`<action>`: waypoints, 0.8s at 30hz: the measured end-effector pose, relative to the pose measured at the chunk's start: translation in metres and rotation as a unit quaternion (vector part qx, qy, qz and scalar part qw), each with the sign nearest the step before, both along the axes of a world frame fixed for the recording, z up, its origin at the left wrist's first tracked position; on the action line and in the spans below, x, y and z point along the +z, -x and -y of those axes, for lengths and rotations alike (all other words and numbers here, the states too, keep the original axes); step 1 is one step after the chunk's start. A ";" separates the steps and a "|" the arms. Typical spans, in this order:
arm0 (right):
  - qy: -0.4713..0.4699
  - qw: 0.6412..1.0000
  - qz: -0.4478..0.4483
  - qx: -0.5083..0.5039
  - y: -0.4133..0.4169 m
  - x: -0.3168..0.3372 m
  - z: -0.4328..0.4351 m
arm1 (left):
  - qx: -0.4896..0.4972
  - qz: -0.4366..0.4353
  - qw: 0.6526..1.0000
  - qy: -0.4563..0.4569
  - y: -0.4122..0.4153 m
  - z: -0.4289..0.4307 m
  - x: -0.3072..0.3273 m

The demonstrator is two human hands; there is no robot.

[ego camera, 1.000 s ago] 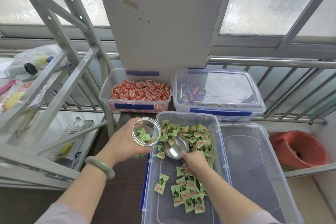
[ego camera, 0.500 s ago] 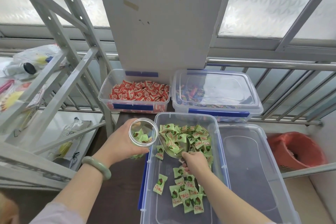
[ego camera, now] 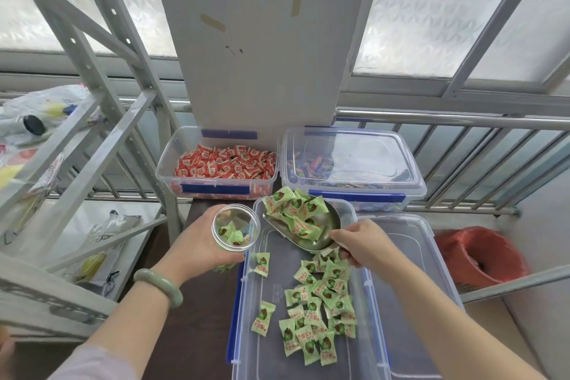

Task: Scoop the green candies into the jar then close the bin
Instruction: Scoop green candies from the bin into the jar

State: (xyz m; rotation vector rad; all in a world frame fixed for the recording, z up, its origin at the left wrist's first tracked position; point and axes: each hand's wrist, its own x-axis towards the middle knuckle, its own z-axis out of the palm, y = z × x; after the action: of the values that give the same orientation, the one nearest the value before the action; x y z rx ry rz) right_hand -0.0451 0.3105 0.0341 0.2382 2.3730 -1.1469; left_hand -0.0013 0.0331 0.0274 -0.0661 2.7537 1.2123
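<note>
Steel scoop (ego camera: pixel 303 227) now lifted, heaped.

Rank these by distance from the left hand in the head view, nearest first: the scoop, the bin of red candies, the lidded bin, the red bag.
1. Scoop: just right of the left hand, loaded with green candies.
2. Bin of red candies: behind the hand, open.
3. Lidded bin: behind and to the right.
4. Red bag: far right, past the loose lid.

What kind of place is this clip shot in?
Probably a makeshift sorting corner on a balcony or by a window, not a shop: frosted window and metal railing behind, metal shelving beside, and plastic bins of wrapped candies on a small table.
</note>
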 end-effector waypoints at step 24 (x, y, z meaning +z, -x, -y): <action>-0.362 0.853 -0.147 0.347 0.009 0.121 0.094 | 0.026 0.025 0.999 0.008 -0.006 0.006 -0.009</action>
State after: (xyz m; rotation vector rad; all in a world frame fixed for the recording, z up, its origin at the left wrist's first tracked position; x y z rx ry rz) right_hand -0.0542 0.2163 0.1551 -0.5605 2.6898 0.0813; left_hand 0.0048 0.0268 0.0183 -0.1697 2.7345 1.1844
